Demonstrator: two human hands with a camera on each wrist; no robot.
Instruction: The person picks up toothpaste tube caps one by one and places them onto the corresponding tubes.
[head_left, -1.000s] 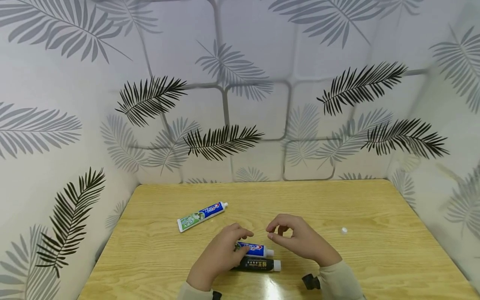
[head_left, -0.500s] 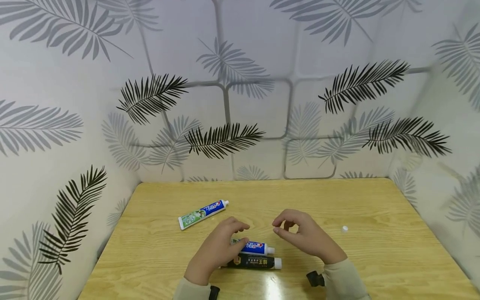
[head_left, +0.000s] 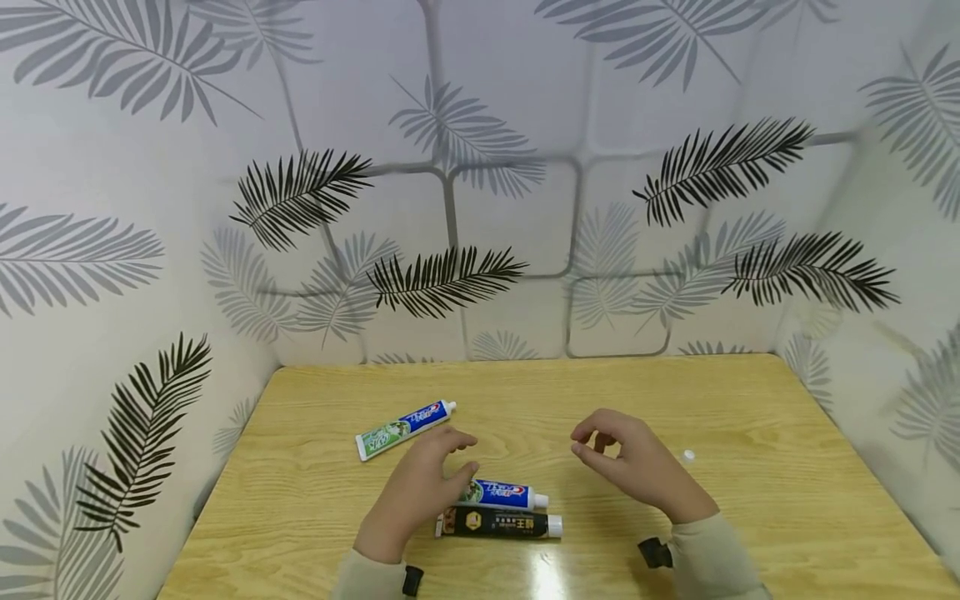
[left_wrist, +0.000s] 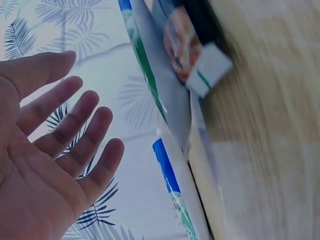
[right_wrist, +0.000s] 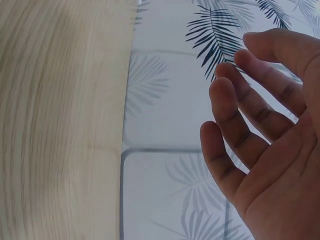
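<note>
My left hand hovers at the left end of a blue and green toothpaste tube, hiding part of it. In the left wrist view its fingers are spread, with nothing held. A black toothpaste tube with a white cap lies along the near side of the blue one. Farther back on the left rests another blue and green toothpaste tube, slanted. To the right of the tubes, my right hand is in the air over the table, fingers loosely bent and holding nothing, as the right wrist view confirms.
A small white cap lies on the wooden table, right of my right hand. Leaf-patterned walls border the table at the back and sides. Dark straps are at both wrists.
My left hand has drawn left off the tubes, uncovering more of the blue and the black one. My right hand has moved right, away from them. The tubes lie about where they were.
</note>
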